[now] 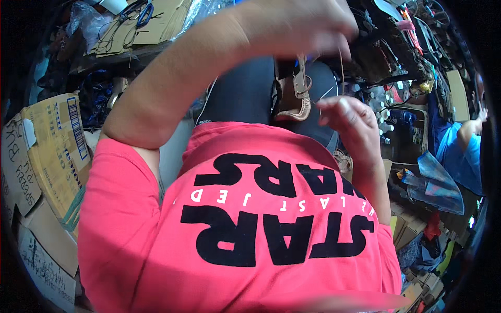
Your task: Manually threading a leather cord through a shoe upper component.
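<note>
A brown leather shoe [294, 112] with a strap and a stitched edge is held between my knees, partly hidden by my left forearm. Just right of it, my right hand [356, 119] is closed, thumb and fingertips pinched around a thin thread [342, 73]. My left hand [326, 23] is raised across to the upper right, beyond the shoe, and smeared by motion. The thread runs down from near its fingers toward my right hand. Whether the left fingers grip the thread cannot be made out.
Cardboard boxes [57, 146] stand at the left. Blue-handled scissors [145, 14] lie on cardboard at the far left. Small bottles [383, 112] and a cluttered bench are at the right. Another person in a blue shirt [462, 156] sits at the far right.
</note>
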`<state>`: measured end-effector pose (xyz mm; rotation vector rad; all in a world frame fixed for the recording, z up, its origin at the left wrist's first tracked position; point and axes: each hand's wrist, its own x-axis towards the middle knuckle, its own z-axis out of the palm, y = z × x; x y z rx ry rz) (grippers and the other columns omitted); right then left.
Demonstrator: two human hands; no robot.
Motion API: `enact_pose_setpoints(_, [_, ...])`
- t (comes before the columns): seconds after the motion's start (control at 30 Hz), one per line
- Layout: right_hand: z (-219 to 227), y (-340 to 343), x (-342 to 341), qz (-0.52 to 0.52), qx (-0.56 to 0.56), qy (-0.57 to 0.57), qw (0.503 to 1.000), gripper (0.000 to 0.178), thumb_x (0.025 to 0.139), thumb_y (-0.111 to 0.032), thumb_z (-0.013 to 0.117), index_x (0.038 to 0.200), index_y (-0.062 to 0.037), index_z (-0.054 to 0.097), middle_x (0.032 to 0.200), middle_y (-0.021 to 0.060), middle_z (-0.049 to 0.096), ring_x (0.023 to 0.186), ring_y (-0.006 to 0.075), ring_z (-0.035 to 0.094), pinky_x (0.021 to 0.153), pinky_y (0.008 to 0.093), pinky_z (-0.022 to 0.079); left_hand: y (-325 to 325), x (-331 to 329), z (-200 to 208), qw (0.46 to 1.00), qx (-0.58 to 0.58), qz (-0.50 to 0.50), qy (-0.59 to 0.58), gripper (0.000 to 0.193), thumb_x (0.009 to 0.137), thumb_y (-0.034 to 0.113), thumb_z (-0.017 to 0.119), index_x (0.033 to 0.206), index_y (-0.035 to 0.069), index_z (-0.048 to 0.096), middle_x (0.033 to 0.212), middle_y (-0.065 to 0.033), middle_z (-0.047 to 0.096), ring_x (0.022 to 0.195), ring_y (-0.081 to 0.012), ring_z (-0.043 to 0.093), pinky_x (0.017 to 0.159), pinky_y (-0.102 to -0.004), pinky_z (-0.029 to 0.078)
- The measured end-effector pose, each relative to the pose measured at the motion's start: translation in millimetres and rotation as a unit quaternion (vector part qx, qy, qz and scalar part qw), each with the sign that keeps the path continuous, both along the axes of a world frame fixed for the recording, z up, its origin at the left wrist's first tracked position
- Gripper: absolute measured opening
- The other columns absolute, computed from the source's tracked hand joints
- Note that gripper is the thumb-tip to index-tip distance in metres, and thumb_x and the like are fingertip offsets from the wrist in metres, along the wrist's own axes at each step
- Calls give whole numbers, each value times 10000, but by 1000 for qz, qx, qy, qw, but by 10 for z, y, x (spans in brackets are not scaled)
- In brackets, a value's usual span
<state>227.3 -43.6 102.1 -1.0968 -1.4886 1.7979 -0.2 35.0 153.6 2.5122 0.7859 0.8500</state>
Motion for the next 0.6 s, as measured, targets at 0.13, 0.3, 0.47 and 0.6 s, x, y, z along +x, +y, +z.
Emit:
enact_pose_setpoints(0.13, [-229, 14, 94, -92, -103, 198, 970, 384, 969, -287, 442, 1143, 16, 601, 884, 65, 683, 465, 29, 298, 497, 199, 289, -90, -177, -82, 940, 224, 227, -119, 185, 831, 157, 697, 955, 81, 584, 974, -81, 609, 894, -239, 578, 852, -405, 443])
enact_pose_setpoints(0.3, [-260, -13, 81, -61, -251, 312, 914, 391, 974, -305, 422, 1149, 1, 591, 896, 76, 685, 431, 34, 293, 478, 200, 299, -588, 85, -729, 996, -16, 56, -64, 218, 785, 172, 646, 988, 102, 684, 1285, -140, 485, 1196, -303, 431, 1011, -415, 315])
enact_pose_setpoints(0.47, [-258, -97, -1, -69, -329, 272, 902, 394, 968, -316, 430, 1119, 3, 603, 797, 50, 650, 424, 41, 280, 478, 205, 296, -584, 286, -991, 988, -44, 100, -112, 304, 817, 174, 621, 1116, 129, 653, 1401, -158, 389, 1274, -351, 372, 1055, -439, 288])
enact_pose_setpoints(0.6, [-220, -70, 48, -19, -284, 182, 941, 382, 949, -322, 488, 1100, 5, 611, 858, 86, 680, 424, 38, 292, 483, 213, 306, -461, 193, -1031, 983, -168, -67, -43, 403, 821, 221, 646, 1212, 132, 612, 1428, -144, 373, 1298, -352, 355, 1090, -457, 249])
